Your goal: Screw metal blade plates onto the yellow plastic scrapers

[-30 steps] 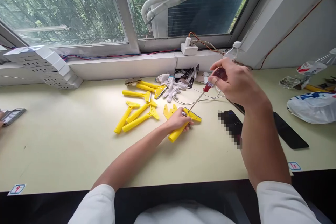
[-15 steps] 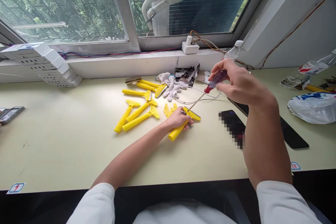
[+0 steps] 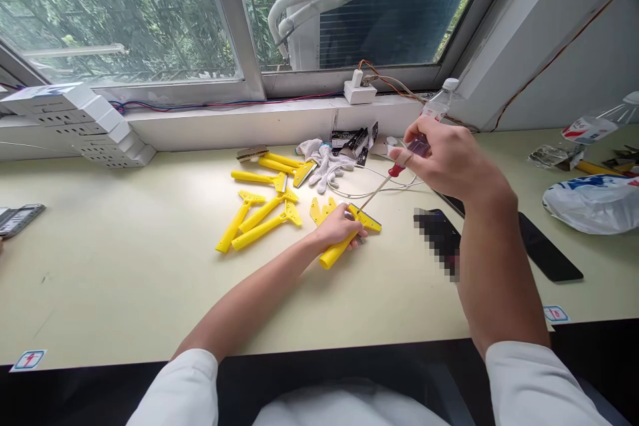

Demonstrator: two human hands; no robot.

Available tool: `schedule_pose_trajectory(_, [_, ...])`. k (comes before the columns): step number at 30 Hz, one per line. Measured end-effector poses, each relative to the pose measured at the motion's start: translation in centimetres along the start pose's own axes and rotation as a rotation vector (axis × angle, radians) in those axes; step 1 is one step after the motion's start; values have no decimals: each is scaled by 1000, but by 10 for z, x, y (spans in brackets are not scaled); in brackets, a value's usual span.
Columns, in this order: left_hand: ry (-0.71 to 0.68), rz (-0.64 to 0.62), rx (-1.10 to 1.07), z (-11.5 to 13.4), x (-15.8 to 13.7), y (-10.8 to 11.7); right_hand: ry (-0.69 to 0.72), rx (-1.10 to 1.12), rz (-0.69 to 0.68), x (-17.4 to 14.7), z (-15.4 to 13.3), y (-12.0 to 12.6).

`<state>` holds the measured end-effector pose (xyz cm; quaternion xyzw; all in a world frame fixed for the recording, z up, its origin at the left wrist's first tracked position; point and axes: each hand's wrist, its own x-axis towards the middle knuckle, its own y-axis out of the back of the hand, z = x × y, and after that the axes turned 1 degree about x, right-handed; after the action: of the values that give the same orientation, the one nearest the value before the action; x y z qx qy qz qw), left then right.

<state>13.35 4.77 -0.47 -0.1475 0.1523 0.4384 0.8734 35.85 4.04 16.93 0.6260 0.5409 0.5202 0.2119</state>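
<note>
My left hand (image 3: 342, 225) is closed round a yellow scraper (image 3: 335, 253), pressing it near the table with its blade head pointing away to the right. In my right hand (image 3: 446, 153) is a screwdriver (image 3: 394, 171) with a red and clear purplish handle. Its shaft slants down to the left, and the tip meets the scraper's head. Loose yellow scraper plates (image 3: 315, 210) lie just behind my left hand. To the left, several yellow scraper handles (image 3: 259, 233) rest in a group, and some of them have metal blades fitted.
White gloves (image 3: 324, 163) and black packets (image 3: 354, 141) lie at the back by a white cable. On the right are a partly pixelated phone (image 3: 439, 233), a black slab (image 3: 552, 249), a plastic bag (image 3: 594, 203) and bottles (image 3: 439, 101). White boxes (image 3: 112, 136) stand stacked at back left.
My right hand has shifted its fingers round the screwdriver handle, with the thumb now stretched further left. The scraper and my left hand stay in place. The view has moved slightly.
</note>
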Motion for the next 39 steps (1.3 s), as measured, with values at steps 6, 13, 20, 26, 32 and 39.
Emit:
schedule_pose_trajectory(6, [-1,8,-9,-1,1,1,45,173,-39,2,4,-2])
schedule_pose_trajectory(13, [1,-13,-24,-1,1,3,2,118,161,3,0,-7])
schedule_pose_trajectory(20, [5,-12,-54,1,0,5,-216,107,467,-1,22,6])
schedule_pose_trajectory(26, [9,9,-34,8,-7,8,-464,68,-128,-19,67,-61])
schedule_pose_trajectory(32, [-31,26,81,16,-14,6,-489,26,-489,-42,76,-123])
schedule_pose_trajectory(39, [-146,130,238,27,-21,2,-280,57,-159,-59,32,-120])
